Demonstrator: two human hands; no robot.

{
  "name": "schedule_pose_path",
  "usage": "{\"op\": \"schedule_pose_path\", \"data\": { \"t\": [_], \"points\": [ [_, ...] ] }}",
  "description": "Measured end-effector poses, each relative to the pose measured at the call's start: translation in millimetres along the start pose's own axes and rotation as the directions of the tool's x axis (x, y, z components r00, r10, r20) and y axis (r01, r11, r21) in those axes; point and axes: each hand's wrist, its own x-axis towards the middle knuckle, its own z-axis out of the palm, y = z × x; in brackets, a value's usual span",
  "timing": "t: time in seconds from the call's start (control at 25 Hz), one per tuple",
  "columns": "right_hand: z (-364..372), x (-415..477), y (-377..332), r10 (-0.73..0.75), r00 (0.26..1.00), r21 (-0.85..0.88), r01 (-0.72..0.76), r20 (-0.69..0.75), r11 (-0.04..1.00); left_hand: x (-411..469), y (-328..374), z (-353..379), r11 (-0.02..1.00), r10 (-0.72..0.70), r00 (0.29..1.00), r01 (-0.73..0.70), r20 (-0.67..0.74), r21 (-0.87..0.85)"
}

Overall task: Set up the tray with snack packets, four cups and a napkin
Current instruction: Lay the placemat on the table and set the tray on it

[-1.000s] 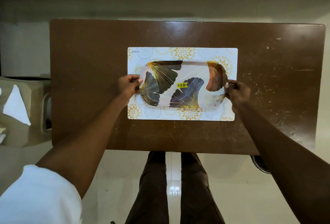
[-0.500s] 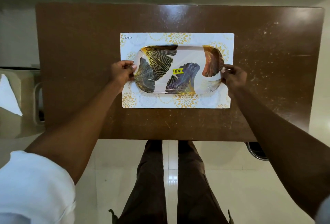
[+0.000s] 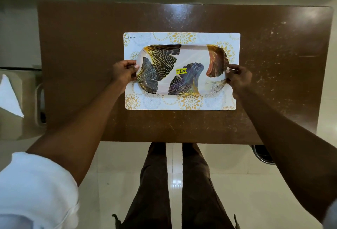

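An oblong white tray (image 3: 193,48) with dark and gold leaf prints and a yellow price sticker lies on a white placemat (image 3: 182,37) with gold flower patterns, in the middle of the brown table (image 3: 82,46). My left hand (image 3: 123,71) grips the tray's left end and my right hand (image 3: 238,78) grips its right end. The tray holds nothing. A white napkin (image 3: 10,99) lies far left on a beige surface, off the table. No snack packets or cups are in view.
A beige chair or bin (image 3: 20,128) stands against the table's left side, holding the napkin. My legs stand at the table's near edge. A dark round object (image 3: 263,154) peeks out under the table's near right corner. The floor is glossy pale tile.
Both hands keep their grip on the tray's ends. The tray has hardly moved on the placemat; mainly my head has shifted, so the table sits differently in view.
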Motion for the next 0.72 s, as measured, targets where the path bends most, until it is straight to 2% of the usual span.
{"op": "schedule_pose_path", "data": {
  "t": [0.44,0.6,0.72],
  "points": [
    [-4.0,-1.5,0.3,-0.006,1.0,0.013,0.006,0.027,1.0,-2.9,2.8,-1.5,1.0,-0.006,1.0,0.006,0.0,-0.016],
    [-25.8,-5.8,8.2,-0.053,0.993,-0.088,0.062,0.102,0.994,-13.7,6.4,-10.8,1.0,-0.008,0.998,0.008,-0.06,0.001],
    [-62.8,-11.7,22.1,-0.097,0.992,-0.221,0.113,0.079,0.969,-43.3,6.4,-30.5,0.998,-0.017,0.989,0.009,-0.146,-0.061]
  ]
}}
